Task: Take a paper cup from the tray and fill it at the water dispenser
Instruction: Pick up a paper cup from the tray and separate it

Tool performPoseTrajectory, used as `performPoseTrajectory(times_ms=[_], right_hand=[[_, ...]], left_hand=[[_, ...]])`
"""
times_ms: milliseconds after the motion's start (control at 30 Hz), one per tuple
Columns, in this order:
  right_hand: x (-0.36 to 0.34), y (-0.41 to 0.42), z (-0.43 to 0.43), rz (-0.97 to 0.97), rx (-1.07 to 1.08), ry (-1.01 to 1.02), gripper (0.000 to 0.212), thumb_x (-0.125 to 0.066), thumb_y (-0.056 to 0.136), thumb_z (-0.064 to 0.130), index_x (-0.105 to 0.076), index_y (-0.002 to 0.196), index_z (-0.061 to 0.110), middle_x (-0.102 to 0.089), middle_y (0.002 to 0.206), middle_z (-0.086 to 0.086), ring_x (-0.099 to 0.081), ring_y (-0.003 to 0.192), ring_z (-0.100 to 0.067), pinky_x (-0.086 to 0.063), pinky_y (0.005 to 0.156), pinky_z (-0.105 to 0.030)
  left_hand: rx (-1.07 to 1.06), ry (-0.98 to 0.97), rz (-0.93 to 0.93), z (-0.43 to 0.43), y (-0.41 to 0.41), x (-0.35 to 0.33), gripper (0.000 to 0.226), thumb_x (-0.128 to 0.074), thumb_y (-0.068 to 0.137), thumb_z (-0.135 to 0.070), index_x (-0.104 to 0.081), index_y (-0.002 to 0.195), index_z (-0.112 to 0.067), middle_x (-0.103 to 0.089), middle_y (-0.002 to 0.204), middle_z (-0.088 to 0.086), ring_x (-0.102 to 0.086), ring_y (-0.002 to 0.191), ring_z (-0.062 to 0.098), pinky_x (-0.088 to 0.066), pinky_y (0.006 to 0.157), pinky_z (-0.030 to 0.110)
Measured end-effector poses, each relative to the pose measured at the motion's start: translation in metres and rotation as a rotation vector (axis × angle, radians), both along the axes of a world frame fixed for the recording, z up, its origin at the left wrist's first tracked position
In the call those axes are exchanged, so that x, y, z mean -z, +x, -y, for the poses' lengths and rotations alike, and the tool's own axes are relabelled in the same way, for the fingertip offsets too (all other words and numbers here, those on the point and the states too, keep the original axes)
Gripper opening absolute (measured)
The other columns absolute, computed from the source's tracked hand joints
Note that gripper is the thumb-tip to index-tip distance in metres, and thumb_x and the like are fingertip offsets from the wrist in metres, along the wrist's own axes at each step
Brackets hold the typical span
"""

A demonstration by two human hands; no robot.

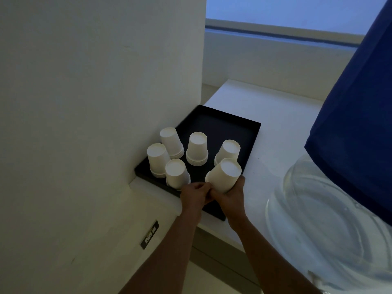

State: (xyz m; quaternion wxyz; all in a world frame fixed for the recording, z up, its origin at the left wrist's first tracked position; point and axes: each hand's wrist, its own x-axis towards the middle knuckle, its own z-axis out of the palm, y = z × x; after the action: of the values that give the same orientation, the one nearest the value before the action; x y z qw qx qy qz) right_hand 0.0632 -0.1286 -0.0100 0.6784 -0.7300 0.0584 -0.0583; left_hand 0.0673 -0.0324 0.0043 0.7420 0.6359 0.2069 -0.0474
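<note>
Dim, bluish light fills this corner, where a pale wall (95, 81) meets a white desk (265, 115) running under a window (286, 9). Only the head view is given, looking down along both bare forearms. On the desk, pushed against the wall, lies a black tray (222, 124) carrying stacks of white paper cups, all turned upside down, probably to keep dust out of them; its far half is bare. Five stacks stand on the tray: two by the wall (158, 160) (171, 142), one in the middle (197, 148), one toward the right edge (228, 151) and one at the near edge (177, 174). The task's thing, a tilted cup stack (223, 175), is lifted at the tray's near right corner. The right hand (230, 196) is wrapped around its lower, rim end, gripping it from beneath, while the left hand (196, 195) is closed with its fingertips pinched at that same rim. This two-handed hold looks like the way to peel a single cup off nested ones: one hand steadies the stack as the other pulls at the outermost rim. Whether a cup has already come free I cannot tell. To the right, just beside the tray, the clear water bottle (318, 209) under a dark blue cover (360, 102) suggests the dispenser is close, though its tap is out of view. Low on the wall sits a socket (150, 234).
</note>
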Motion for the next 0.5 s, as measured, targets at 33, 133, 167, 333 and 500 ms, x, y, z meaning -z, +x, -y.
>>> performPoseTrajectory(times_ms=[33,133,167,333,500], right_hand=[[0.0,0.0,-0.001,0.006,0.0,-0.008,0.076,-0.077,0.061,0.012,-0.026,0.115,0.026,-0.045,0.103,0.008,-0.051,0.095,-0.012,-0.052,0.076,-0.033],[0.001,0.002,-0.002,0.002,0.003,-0.032,0.077,-0.076,0.065,0.007,-0.025,0.121,0.02,-0.045,0.109,0.003,-0.048,0.101,-0.017,-0.051,0.082,-0.038],[0.0,0.002,-0.002,-0.002,0.0,-0.03,0.077,-0.076,0.066,0.006,-0.025,0.121,0.022,-0.045,0.108,0.005,-0.048,0.103,-0.018,-0.051,0.085,-0.04],[0.002,0.004,0.0,0.007,-0.032,-0.034,0.086,-0.077,0.065,0.006,-0.021,0.128,0.018,-0.043,0.123,-0.005,-0.045,0.116,-0.024,-0.049,0.092,-0.046],[-0.006,0.0,0.01,0.105,0.053,-0.093,0.102,-0.083,0.058,0.019,-0.017,0.135,0.024,-0.031,0.141,-0.009,-0.038,0.125,-0.023,-0.045,0.097,-0.043]], left_hand=[[-0.004,0.01,-0.001,0.0,0.0,0.0,0.012,-0.058,0.08,-0.005,-0.064,0.084,0.005,-0.06,0.068,0.01,-0.061,0.071,0.021,-0.057,0.058,0.022],[-0.014,0.015,-0.015,0.0,-0.001,-0.001,0.013,-0.057,0.081,-0.005,-0.064,0.084,0.005,-0.059,0.067,0.01,-0.06,0.07,0.02,-0.056,0.063,0.027],[-0.016,0.006,-0.011,0.0,-0.001,-0.003,0.011,-0.057,0.081,-0.005,-0.064,0.079,0.003,-0.059,0.066,0.01,-0.06,0.069,0.02,-0.056,0.064,0.028],[-0.049,0.001,0.024,-0.002,-0.006,-0.008,0.022,-0.053,0.081,-0.002,-0.06,0.061,-0.009,-0.059,0.063,0.008,-0.059,0.065,0.016,-0.052,0.061,0.024],[-0.039,0.167,0.094,-0.005,-0.001,-0.016,0.013,-0.057,0.079,-0.001,-0.064,0.088,0.006,-0.066,0.08,0.017,-0.064,0.074,0.022,-0.058,0.066,0.026]])
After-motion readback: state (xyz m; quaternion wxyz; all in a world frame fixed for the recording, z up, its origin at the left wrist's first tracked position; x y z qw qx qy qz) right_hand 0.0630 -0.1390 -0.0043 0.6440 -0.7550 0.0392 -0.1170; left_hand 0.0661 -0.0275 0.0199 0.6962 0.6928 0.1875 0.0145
